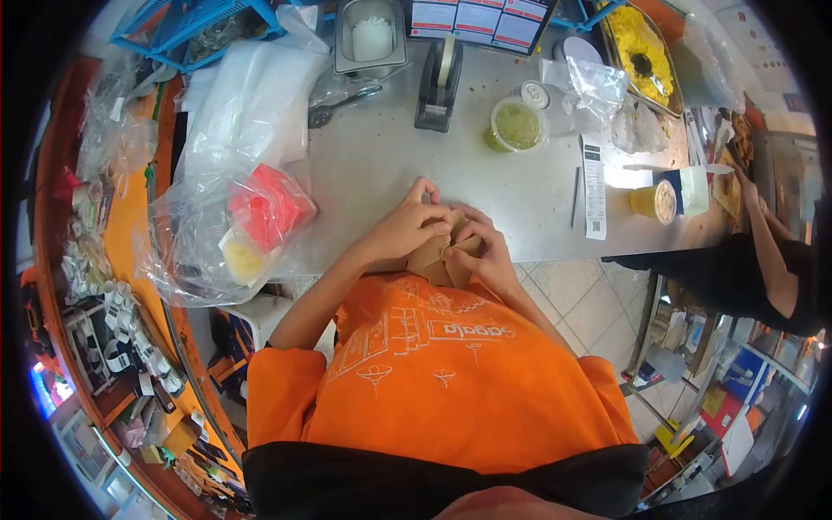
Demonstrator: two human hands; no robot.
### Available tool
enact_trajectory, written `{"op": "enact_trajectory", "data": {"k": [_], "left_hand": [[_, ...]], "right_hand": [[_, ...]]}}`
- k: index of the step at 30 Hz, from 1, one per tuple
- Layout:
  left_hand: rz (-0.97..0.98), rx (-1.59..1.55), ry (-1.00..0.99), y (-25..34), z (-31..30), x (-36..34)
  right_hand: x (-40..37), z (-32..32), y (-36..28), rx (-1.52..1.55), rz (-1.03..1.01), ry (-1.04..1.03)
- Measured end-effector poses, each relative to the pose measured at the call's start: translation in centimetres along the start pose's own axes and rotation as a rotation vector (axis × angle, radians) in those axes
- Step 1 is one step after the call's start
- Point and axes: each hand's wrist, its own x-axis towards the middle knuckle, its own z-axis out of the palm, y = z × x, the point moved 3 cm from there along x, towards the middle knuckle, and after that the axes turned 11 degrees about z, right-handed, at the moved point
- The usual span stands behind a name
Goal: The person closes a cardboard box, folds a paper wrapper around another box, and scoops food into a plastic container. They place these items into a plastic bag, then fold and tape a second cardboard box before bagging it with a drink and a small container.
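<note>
Close to my chest, at the front edge of the metal table [373, 165], I hold a brown folded cardboard box [442, 262]. My left hand [416, 218] grips its upper left side, fingers bent over the flaps. On the right side my right hand [482, 251] pinches a flap, with thumb and fingers closed on the cardboard. The fingers partly cover the box, so its inside is hidden. To the left lies a clear plastic bag [186, 234] with a red package [270, 208] and a small yellowish tub [244, 257] in it.
A tape dispenser [439, 87], a cup of green liquid [516, 126], a receipt [594, 191], a pen [575, 198] and a yellow-orange cup [654, 202] stand or lie across the table. Behind are a metal container [371, 61] and a screen [481, 22]. Another person's arm [767, 247] is at right.
</note>
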Motion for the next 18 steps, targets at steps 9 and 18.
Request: {"op": "enact_trajectory", "data": {"k": [9,18], "left_hand": [[-0.046,0.094,-0.095,1.3,-0.3,0.7],[-0.039,0.221,-0.100,1.7,0.2,1.8]], "right_hand": [[0.0,0.1,-0.4,-0.052,0.002,0.050],[0.5,-0.7,-1.6,-0.159,-0.187,-0.105]]}}
